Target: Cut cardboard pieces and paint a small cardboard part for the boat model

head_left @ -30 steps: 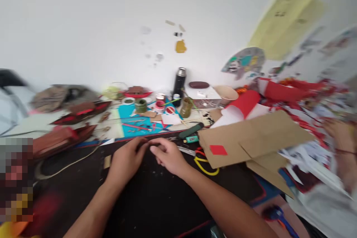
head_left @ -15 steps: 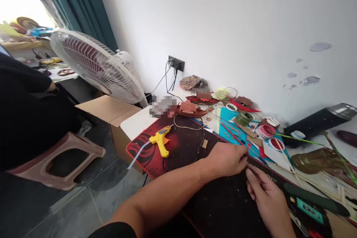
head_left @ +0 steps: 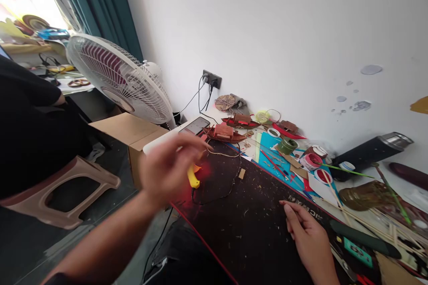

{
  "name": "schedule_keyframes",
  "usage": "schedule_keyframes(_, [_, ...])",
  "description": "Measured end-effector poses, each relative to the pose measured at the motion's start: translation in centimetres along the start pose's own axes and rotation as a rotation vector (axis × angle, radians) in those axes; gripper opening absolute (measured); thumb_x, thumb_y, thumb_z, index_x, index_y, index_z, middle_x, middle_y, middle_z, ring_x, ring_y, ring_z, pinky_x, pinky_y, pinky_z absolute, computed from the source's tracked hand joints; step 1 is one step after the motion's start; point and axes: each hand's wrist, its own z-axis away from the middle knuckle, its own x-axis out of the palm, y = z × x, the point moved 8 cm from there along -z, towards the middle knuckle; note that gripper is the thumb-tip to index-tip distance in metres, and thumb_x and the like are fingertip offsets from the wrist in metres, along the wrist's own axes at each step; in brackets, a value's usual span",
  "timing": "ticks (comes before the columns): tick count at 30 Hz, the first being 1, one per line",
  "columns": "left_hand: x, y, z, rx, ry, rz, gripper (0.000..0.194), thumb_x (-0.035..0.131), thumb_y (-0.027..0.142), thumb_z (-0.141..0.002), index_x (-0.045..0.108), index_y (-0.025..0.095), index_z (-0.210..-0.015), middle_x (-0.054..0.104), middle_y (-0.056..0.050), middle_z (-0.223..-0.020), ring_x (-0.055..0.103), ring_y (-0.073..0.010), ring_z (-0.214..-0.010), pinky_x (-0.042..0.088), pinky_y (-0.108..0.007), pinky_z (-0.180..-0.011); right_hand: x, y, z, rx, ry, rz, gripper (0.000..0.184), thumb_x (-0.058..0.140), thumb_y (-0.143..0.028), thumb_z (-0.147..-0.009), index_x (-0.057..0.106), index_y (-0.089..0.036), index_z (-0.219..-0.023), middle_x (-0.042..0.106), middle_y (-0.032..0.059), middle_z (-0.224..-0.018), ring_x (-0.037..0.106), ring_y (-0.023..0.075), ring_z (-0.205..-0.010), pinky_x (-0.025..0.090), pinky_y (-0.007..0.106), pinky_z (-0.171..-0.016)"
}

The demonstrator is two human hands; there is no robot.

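My left hand [head_left: 167, 171], blurred by motion, hovers over the yellow glue gun [head_left: 193, 177] and hides most of it. Its fingers are loosely bent and apart, with nothing visible between them. On the right, my right hand [head_left: 306, 231] is above the dark mat [head_left: 240, 227], thumb and fingertips pinched together. A tiny brownish tip shows at the pinch, too small to name. A small piece of brown card [head_left: 242, 173] and a thin black cable [head_left: 217, 197] lie on the mat between my hands.
Model boats [head_left: 224, 132] and a phone [head_left: 197, 125] sit at the back. Paint jars [head_left: 311, 160], sticks, a black flask [head_left: 371, 153] and a utility knife [head_left: 357, 251] crowd the right. A fan [head_left: 120, 80] and cardboard box [head_left: 129, 129] stand left, near a seated person [head_left: 30, 129].
My left hand has left my right hand and swung left to the glue gun. My right hand keeps its pinch. The view has shifted slightly.
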Motion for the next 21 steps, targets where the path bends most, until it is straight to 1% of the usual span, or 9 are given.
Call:
schedule_keyframes(1, [-4.2, -2.7, -1.3, -0.062, 0.251, -0.044, 0.016, 0.075, 0.031, -0.102, 0.07, 0.023, -0.09, 0.066, 0.004, -0.072, 0.059, -0.0121, -0.062, 0.049, -0.028, -0.06, 0.2, 0.1, 0.1, 0.021, -0.022, -0.01, 0.085, 0.07, -0.093, -0.079, 0.084, -0.015, -0.108, 0.057, -0.0006, -0.058, 0.055, 0.0209, -0.053, 0.044, 0.031, -0.05])
schedule_keyframes(4, [-14.1, -10.3, -3.2, -0.255, 0.686, -0.137, 0.018, 0.059, 0.014, -0.106, 0.05, 0.022, -0.093, 0.045, 0.009, -0.074, 0.041, -0.0082, -0.061, 0.034, -0.022, -0.055, 0.4, -0.1, 0.2, 0.046, -0.035, -0.022, 0.083, 0.07, -0.091, -0.078, 0.083, -0.015, -0.108, 0.056, -0.0009, -0.059, 0.055, 0.0211, -0.055, 0.044, 0.031, -0.052])
schedule_keyframes(6, [-18.9, -14.7, -2.5, -0.471, 0.833, -0.197, 0.02, 0.061, 0.019, -0.108, 0.047, 0.022, -0.094, 0.038, 0.009, -0.076, 0.035, -0.0086, -0.059, 0.027, -0.021, -0.05, 0.5, -0.2, 0.3, 0.057, -0.042, -0.017, 0.081, 0.069, -0.09, -0.077, 0.083, -0.015, -0.106, 0.056, -0.0009, -0.058, 0.054, 0.0212, -0.055, 0.042, 0.032, -0.052])
schedule_keyframes(8, [-22.1, -18.3, -0.5, -0.704, 0.889, -0.233, 0.018, 0.067, 0.033, -0.109, 0.058, 0.019, -0.101, 0.047, 0.007, -0.081, 0.038, -0.0085, -0.058, 0.033, -0.021, -0.049, 0.5, -0.3, 0.3, 0.069, -0.044, -0.004, 0.081, 0.069, -0.09, -0.077, 0.083, -0.015, -0.105, 0.055, -0.001, -0.058, 0.053, 0.0211, -0.055, 0.041, 0.032, -0.052])
schedule_keyframes(10, [-23.3, -21.4, 2.0, -0.931, 0.858, -0.215, 0.026, 0.072, 0.041, -0.108, 0.066, 0.017, -0.114, 0.062, 0.002, -0.092, 0.054, -0.0104, -0.065, 0.048, -0.024, -0.055, 0.5, -0.3, 0.3, 0.073, -0.036, 0.01, 0.081, 0.069, -0.09, -0.077, 0.083, -0.015, -0.105, 0.055, -0.001, -0.058, 0.053, 0.0211, -0.055, 0.042, 0.032, -0.053])
schedule_keyframes(12, [-23.0, -24.0, 3.9, -1.093, 0.78, -0.158, 0.036, 0.071, 0.047, -0.108, 0.068, 0.016, -0.126, 0.07, -0.003, -0.104, 0.067, -0.0151, -0.076, 0.059, -0.03, -0.065, 0.4, -0.2, 0.3, 0.072, -0.031, 0.024, 0.081, 0.068, -0.09, -0.078, 0.083, -0.015, -0.106, 0.055, -0.001, -0.058, 0.053, 0.0211, -0.055, 0.042, 0.032, -0.053])
schedule_keyframes(14, [-22.2, -26.1, 4.6, -1.176, 0.696, -0.113, 0.04, 0.071, 0.048, -0.108, 0.069, 0.016, -0.131, 0.074, -0.007, -0.113, 0.073, -0.019, -0.087, 0.065, -0.035, -0.074, 0.4, -0.1, 0.2, 0.065, -0.037, 0.038, 0.081, 0.067, -0.09, -0.079, 0.082, -0.015, -0.106, 0.056, -0.0006, -0.059, 0.053, 0.0213, -0.056, 0.043, 0.032, -0.054])
schedule_keyframes(18, [-21.3, -28.6, 4.0, -1.201, 0.593, -0.13, 0.038, 0.075, 0.041, -0.106, 0.07, 0.018, -0.135, 0.074, -0.01, -0.129, 0.075, -0.0236, -0.104, 0.068, -0.043, -0.087, 0.4, 0.1, 0.2, 0.061, -0.04, 0.078, 0.082, 0.065, -0.09, -0.08, 0.082, -0.015, -0.108, 0.057, -0.0005, -0.061, 0.054, 0.0214, -0.057, 0.043, 0.032, -0.053])
schedule_keyframes(21, [-21.5, -28.7, 3.3, -1.116, 0.56, -0.196, 0.041, 0.077, 0.04, -0.105, 0.069, 0.017, -0.137, 0.073, -0.011, -0.131, 0.075, -0.0251, -0.107, 0.068, -0.045, -0.089, 0.4, 0.2, 0.1, 0.067, -0.033, 0.089, 0.081, 0.065, -0.09, -0.08, 0.082, -0.015, -0.108, 0.057, -0.0008, -0.061, 0.055, 0.0217, -0.057, 0.044, 0.033, -0.054])
